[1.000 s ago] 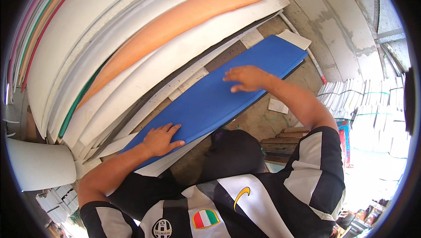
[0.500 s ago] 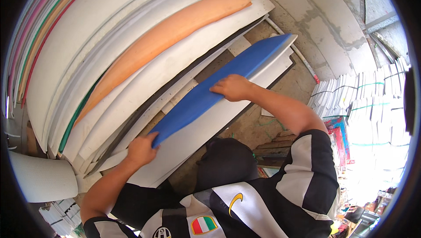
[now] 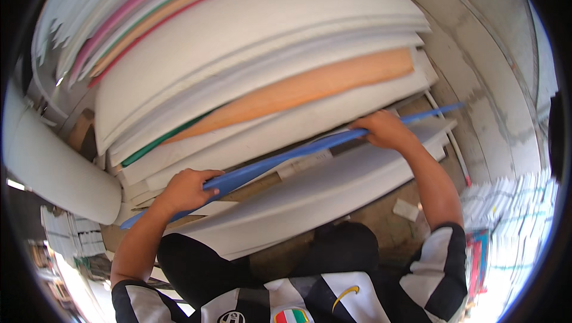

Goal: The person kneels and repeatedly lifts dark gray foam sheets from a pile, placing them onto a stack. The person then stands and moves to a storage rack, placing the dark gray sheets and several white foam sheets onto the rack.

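Observation:
A long, thin blue sheet [image 3: 268, 165] runs slantwise across the middle, seen nearly edge-on. My left hand [image 3: 189, 191] grips it toward its left end, thumb on the near side. Farther right, my right hand [image 3: 384, 129] is closed over the upper edge of the same sheet. On the near side, white sheets [image 3: 322, 195] lean toward my knees. Beyond the blue one stand more large sheets, among them an orange sheet [image 3: 322, 88] and a strip of a green sheet [image 3: 167, 138].
A white roll [image 3: 65, 162] stands at the left. Strapped stacks of white sheets [image 3: 512, 210] are on the right, near a wall [image 3: 476, 85]. A thin white pipe [image 3: 456, 150] lies at the right end of the sheets. A small pale piece [image 3: 406, 210] rests on the floor.
The blue sheet has tipped from showing its broad face to nearly edge-on and moved away from me, toward the leaning stack. Both hands still hold it. The view has turned.

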Tool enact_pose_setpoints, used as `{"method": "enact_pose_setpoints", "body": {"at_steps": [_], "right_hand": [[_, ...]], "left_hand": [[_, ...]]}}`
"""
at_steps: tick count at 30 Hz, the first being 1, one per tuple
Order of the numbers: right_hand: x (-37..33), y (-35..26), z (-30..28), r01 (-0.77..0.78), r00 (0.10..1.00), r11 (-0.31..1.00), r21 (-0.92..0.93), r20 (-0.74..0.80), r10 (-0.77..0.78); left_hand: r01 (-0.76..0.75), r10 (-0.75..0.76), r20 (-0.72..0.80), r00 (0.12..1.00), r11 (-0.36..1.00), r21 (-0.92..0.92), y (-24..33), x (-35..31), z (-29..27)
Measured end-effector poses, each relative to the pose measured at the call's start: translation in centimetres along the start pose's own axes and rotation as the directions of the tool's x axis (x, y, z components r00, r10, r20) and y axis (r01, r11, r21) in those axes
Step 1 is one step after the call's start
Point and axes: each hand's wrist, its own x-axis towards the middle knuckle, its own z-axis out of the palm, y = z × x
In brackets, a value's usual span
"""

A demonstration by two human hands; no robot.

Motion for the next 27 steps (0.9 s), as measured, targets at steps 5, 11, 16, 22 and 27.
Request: {"method": "enact_pose_setpoints", "body": {"at_steps": [5,11,16,22,27], "right_hand": [[-0.1,-3.7,-11.0,-0.118,0.993,0.992,-0.046,0.010,0.118],[0.8,-5.4,-21.5,-0.142,0.951,0.988,0.065,-0.269,0.155],[2.8,-5.3,-27.0,-0.022,0.852,1.000,0.021,-0.523,0.030],[7.1,-4.6,-27.9,0.030,0.686,0.974,-0.225,-0.704,-0.184],[14.0,1.1,-19.5,0.042,0.607,0.859,-0.510,-0.670,-0.427]], "left_hand": [[0.048,-0.033,-0.081,0.996,0.981,0.188,-1.4,-6.0,-4.4],[-0.093,0.151,-0.325,0.934,0.978,0.187,4.0,-11.2,-17.2],[-0.013,0.285,-0.610,0.739,0.912,0.410,7.9,-13.8,-22.2],[-0.011,0.451,-0.735,0.507,0.855,0.518,6.5,-12.2,-23.6],[0.156,0.458,-0.711,0.534,0.773,0.615,0.1,-4.5,-18.8]]}}
